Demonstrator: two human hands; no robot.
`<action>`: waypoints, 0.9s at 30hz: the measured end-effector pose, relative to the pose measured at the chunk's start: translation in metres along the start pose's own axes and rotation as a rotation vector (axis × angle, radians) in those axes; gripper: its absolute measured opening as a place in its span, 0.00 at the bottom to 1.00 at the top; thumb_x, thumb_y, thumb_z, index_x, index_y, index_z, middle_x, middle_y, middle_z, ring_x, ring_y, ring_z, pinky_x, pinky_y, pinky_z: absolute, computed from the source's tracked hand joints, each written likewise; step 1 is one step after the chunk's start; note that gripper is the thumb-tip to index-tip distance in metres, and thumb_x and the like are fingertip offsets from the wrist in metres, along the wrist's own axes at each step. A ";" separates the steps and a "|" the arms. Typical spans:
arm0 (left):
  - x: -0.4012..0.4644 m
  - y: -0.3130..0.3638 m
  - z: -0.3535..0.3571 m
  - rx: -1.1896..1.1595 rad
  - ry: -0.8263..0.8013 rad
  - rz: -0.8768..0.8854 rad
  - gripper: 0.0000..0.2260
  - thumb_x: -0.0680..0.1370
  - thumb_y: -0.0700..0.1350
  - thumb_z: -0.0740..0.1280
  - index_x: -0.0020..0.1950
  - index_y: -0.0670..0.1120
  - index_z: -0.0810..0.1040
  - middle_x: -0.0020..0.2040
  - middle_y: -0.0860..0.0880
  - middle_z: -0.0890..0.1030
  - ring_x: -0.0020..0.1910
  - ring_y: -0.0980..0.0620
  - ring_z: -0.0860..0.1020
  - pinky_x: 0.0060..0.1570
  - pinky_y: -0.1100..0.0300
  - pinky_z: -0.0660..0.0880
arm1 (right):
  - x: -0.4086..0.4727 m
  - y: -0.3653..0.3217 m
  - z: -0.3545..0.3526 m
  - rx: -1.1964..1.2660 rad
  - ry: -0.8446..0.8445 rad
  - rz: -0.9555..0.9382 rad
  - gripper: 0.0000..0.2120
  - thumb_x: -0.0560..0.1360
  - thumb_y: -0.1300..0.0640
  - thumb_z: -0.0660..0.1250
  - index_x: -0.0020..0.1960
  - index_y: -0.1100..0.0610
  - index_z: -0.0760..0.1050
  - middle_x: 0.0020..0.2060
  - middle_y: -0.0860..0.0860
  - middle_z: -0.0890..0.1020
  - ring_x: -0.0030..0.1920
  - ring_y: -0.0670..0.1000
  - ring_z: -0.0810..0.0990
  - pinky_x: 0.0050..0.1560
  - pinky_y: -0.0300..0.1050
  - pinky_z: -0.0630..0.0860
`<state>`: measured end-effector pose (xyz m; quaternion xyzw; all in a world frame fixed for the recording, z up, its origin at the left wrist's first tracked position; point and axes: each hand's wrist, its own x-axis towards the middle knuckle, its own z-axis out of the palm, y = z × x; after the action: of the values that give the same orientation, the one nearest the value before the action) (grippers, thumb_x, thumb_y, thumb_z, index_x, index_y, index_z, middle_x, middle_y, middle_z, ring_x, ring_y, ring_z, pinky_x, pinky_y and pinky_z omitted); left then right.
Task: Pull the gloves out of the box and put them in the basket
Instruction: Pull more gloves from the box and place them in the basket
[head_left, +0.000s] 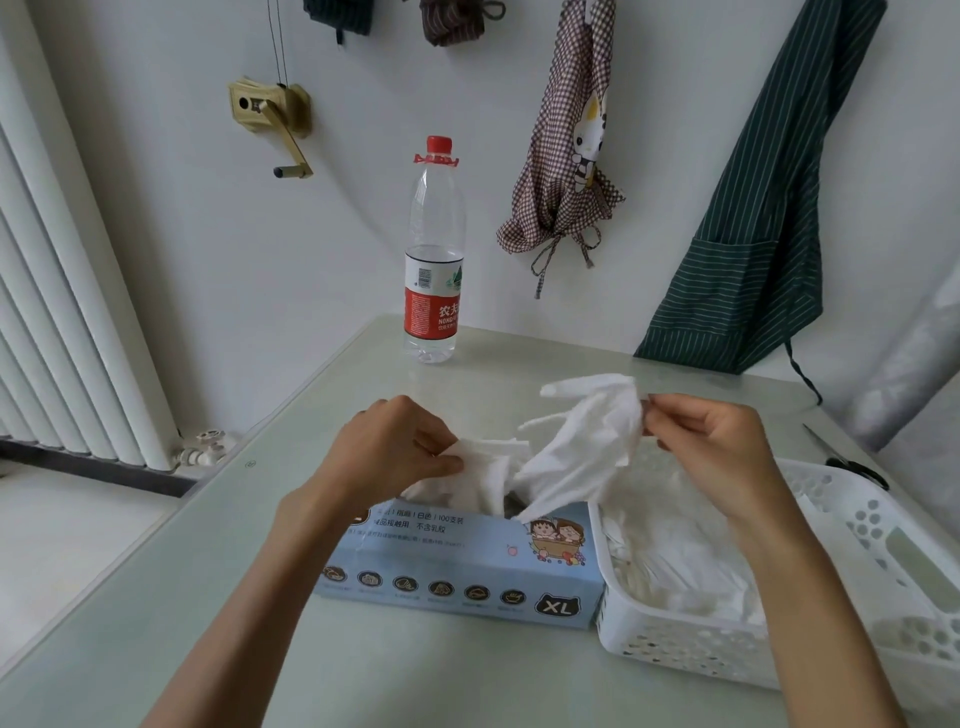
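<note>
basket (883, 530): right side cut off | scissors (852, 465): possibly, partly hidden

white wall (208, 260), radiator (62, 338), pale green table (363, 675), hanging aprons (758, 234)

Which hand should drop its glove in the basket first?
Probably the right hand: it pinches a glove nearly out of the box, just above the basket. The left hand is farther away.
</note>
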<state>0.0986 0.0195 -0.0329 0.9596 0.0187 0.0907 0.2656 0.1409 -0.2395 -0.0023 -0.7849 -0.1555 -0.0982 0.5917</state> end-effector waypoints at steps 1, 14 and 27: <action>-0.001 -0.001 -0.003 0.021 0.000 -0.003 0.07 0.71 0.52 0.74 0.48 0.55 0.84 0.43 0.59 0.84 0.42 0.61 0.80 0.44 0.63 0.75 | 0.000 -0.001 -0.001 0.017 0.007 0.004 0.09 0.74 0.61 0.68 0.42 0.46 0.79 0.31 0.36 0.82 0.36 0.34 0.81 0.41 0.26 0.76; -0.010 0.011 -0.017 0.051 0.003 0.120 0.17 0.71 0.61 0.68 0.58 0.59 0.76 0.56 0.62 0.75 0.53 0.61 0.72 0.54 0.60 0.70 | -0.002 -0.017 -0.015 0.206 0.062 0.108 0.04 0.77 0.58 0.65 0.46 0.52 0.79 0.31 0.45 0.84 0.32 0.42 0.82 0.33 0.34 0.79; 0.022 0.113 -0.024 -0.147 -0.222 0.186 0.15 0.73 0.55 0.69 0.51 0.45 0.83 0.40 0.54 0.81 0.38 0.58 0.78 0.45 0.63 0.74 | 0.025 -0.047 -0.037 0.222 -0.209 0.284 0.09 0.80 0.56 0.62 0.47 0.56 0.79 0.37 0.50 0.81 0.37 0.47 0.79 0.42 0.40 0.76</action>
<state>0.1141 -0.0638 0.0492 0.9393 -0.1062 0.0096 0.3261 0.1483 -0.2597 0.0585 -0.7348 -0.1138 0.0858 0.6632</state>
